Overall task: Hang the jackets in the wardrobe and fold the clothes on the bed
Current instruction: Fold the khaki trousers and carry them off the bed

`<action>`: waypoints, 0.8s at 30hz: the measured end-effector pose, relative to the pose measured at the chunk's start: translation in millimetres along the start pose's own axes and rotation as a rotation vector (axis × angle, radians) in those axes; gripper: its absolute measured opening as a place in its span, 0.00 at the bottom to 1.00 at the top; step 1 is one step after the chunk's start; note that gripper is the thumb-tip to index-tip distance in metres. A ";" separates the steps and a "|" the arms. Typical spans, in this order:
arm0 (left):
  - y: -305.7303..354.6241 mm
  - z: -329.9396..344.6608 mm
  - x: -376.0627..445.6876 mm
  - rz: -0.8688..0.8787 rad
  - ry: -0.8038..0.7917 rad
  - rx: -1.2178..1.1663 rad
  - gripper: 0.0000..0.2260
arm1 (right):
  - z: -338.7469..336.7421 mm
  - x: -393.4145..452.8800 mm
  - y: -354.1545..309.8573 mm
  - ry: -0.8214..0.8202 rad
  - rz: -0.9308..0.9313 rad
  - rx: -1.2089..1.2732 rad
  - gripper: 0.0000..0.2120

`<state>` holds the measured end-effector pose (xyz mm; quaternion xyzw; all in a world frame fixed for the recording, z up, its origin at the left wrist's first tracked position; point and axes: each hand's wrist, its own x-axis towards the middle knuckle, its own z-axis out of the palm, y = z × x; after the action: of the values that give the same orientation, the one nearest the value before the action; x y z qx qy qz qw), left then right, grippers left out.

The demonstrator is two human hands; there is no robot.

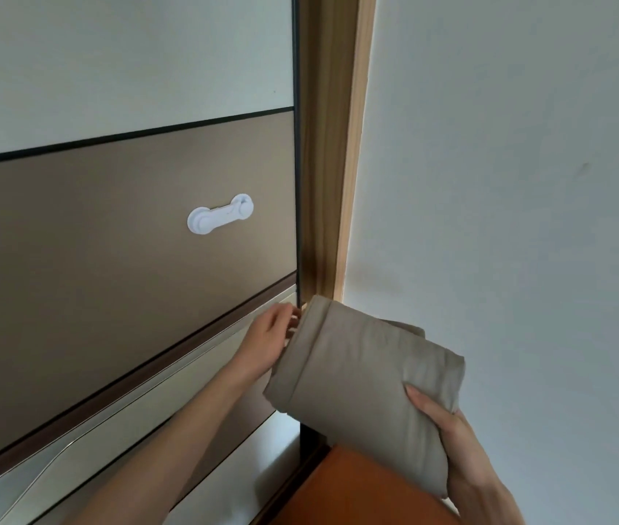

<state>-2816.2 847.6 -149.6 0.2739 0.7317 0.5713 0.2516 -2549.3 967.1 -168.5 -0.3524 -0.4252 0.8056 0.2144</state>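
Beige cloth, folded into a thick bundle, sits in the lower right of the head view, held up in front of the wardrobe door. Its long axis runs on a slant from the upper left, where a rounded fold nearly meets the door's dark edge, down to the lower right. The right hand grips that lower end, thumb pressed flat on top of the fabric and the other fingers hidden beneath it. The left hand reaches to the door's right edge just left of the bundle; its fingertips disappear behind the cloth, so whether they curl on the edge or lie straight cannot be told. Higher on the door's brown panel sits a white plastic latch, well above the bundle. A wooden frame stands right of the door, then a pale wall. Below the bundle an orange-brown surface is partly covered and cut off by the bottom edge.
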 end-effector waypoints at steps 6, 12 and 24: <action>1.3 -1.6 93.3 1.023 -0.127 1.318 0.08 | -17.1 12.3 -0.4 0.116 -0.069 0.017 0.23; 40.6 26.1 125.4 0.564 -0.374 2.500 0.22 | -25.1 19.1 -0.7 0.166 -0.089 0.059 0.30; 38.8 31.7 118.6 0.449 -0.345 2.453 0.18 | -17.8 21.9 3.7 0.190 -0.105 0.091 0.20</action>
<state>-2876.0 959.0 -125.4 0.5162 0.6749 -0.4962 -0.1783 -2550.6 988.7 -187.0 -0.3942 -0.3840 0.7747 0.3114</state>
